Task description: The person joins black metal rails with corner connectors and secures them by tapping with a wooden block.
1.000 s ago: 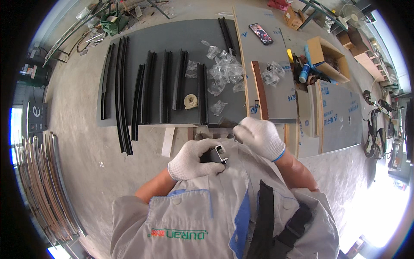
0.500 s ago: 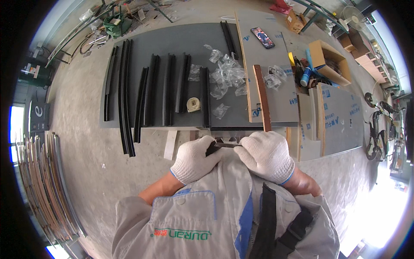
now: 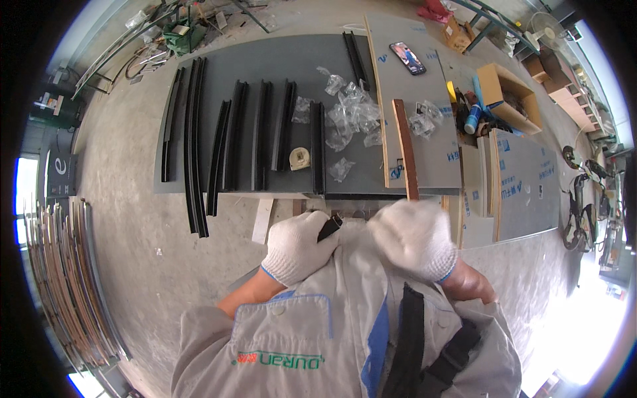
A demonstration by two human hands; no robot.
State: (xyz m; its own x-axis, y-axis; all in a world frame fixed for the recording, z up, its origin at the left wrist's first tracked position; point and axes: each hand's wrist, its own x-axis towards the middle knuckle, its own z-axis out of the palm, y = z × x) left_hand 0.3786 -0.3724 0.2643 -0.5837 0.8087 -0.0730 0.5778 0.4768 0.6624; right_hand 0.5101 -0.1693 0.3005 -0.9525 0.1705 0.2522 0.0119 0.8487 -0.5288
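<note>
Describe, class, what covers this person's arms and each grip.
The left grip and the right grip wear matching white knitted gloves with blue-edged cuffs; the right one looks blurred. The forearms are bare below loose grey sleeves.

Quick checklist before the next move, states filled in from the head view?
1. Black profile piece, apparently metal, gripped by the white-gloved left hand: ok.
2. White-gloved right hand empty: cannot tell, blurred and its grip hidden.
3. Round cream tape measure uncovered on the flat dark grey tabletop: ok.
4. Long black grooved profiles on the left fully on the tabletop: not ok, near ends overhang the edge.
5. Crumpled clear plastic bags cleared off: not ok, piled on the tabletop.
6. Reddish-brown flat bar clear of the right hand: cannot tell, they meet in view.
</note>
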